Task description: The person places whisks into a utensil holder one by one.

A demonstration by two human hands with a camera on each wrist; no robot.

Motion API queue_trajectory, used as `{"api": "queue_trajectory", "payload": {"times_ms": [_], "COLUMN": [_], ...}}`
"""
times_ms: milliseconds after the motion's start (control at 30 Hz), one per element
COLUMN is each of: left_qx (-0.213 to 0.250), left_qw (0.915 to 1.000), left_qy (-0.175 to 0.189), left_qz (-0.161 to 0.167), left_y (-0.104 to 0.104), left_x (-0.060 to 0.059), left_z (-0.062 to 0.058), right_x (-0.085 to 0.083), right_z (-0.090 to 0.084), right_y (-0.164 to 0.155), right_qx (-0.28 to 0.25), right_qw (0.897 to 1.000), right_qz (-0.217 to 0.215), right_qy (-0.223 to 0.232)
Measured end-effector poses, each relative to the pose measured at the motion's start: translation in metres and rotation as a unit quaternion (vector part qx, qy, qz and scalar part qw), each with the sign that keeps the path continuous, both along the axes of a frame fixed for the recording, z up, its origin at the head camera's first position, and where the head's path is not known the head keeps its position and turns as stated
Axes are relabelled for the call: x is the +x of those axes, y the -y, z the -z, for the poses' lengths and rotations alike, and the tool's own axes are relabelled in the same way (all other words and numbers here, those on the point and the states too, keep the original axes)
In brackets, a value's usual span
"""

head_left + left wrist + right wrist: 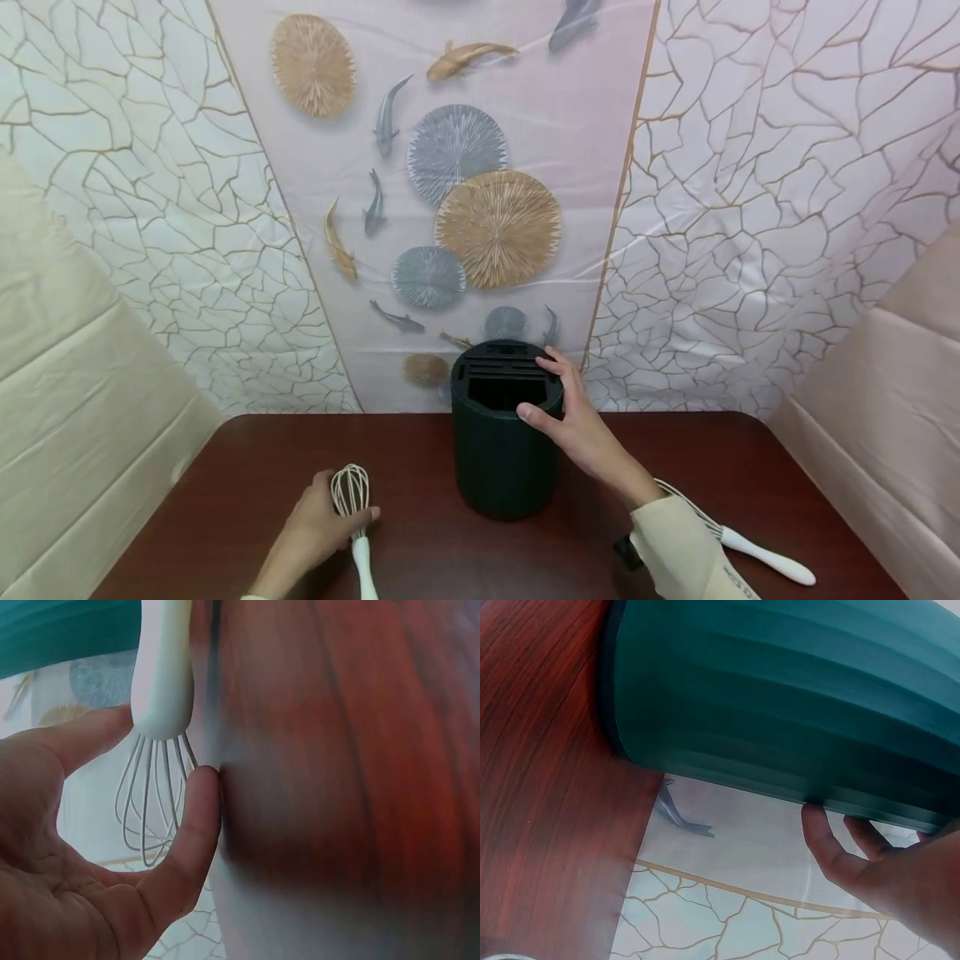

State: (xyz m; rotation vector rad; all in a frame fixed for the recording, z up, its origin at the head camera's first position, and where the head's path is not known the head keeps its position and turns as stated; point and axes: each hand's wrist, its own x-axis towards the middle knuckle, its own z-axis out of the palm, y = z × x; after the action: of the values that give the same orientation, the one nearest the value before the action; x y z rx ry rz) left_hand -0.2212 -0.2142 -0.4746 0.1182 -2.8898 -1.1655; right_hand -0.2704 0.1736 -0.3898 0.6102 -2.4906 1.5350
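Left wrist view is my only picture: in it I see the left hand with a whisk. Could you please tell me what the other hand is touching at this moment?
Observer: The right hand is touching the dark green container near its top.

Operator: Thank you. My view does not show me the top. Is it closed?

Observer: No, there is a large opening in it, at the side nearer to the person.

Operator: I understand. And what is lying on the person's right side?

Observer: A second whisk lies on the table there, its wires partly hidden by the right sleeve.
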Motion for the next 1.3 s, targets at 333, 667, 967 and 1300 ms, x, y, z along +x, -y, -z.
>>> {"api": "queue_trajectory", "payload": {"times_ms": [333,667,967,1300], "left_qx": [-0.037,-0.023,0.076,0.167], "left_qw": [0.9981,0.9961,0.9921,0.9779], "left_qy": [0.046,0.082,0.074,0.113], "left_qz": [-0.015,0.024,0.066,0.053], "left_y": [-0.005,-0.01,-0.004,0.002], "left_x": [0.03,0.039,0.038,0.03], "left_z": [-0.011,-0.005,0.006,0.011], "right_x": [0.001,0.001,-0.003,-0.007], "right_z": [-0.001,0.004,0.007,0.007], "right_y": [0.003,0.0,-0.002,0.002], "right_qx": [0.0,0.016,0.008,-0.01], "right_qw": [1.0,0.999,0.999,0.999], "right_qz": [-0.002,0.021,0.002,0.0], "right_qy": [0.003,-0.037,-0.045,-0.047]}}
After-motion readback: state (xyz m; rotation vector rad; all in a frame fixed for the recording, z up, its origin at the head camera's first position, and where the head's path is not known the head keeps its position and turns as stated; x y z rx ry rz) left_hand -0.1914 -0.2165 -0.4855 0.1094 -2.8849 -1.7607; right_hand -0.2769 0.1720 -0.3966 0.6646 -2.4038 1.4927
